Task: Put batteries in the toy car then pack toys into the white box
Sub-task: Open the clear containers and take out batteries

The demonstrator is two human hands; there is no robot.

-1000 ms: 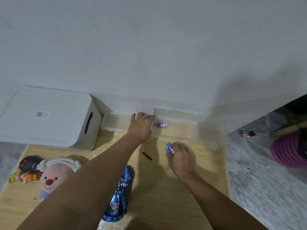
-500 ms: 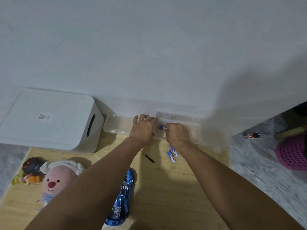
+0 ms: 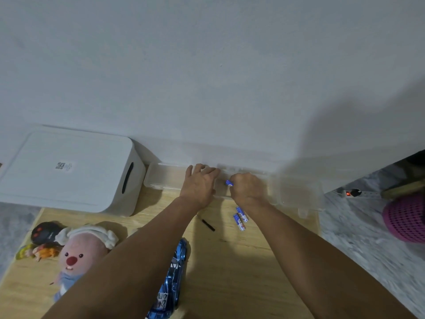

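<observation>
Both my arms reach forward over the wooden board [image 3: 241, 261] to the clear plastic case [image 3: 165, 178] lying against the wall. My left hand [image 3: 199, 181] lies flat on the case, fingers straight and spread, pressing it down. My right hand [image 3: 247, 188] is curled, pinching a blue battery [image 3: 229, 183] over the case. Two more blue batteries [image 3: 240, 218] lie side by side on the board just behind my right wrist, near a small black stick [image 3: 208, 225]. The blue toy car [image 3: 171, 282] sits under my left forearm. The white box [image 3: 66, 171], lid on, stands at the left, beyond the plush toy [image 3: 78, 252].
</observation>
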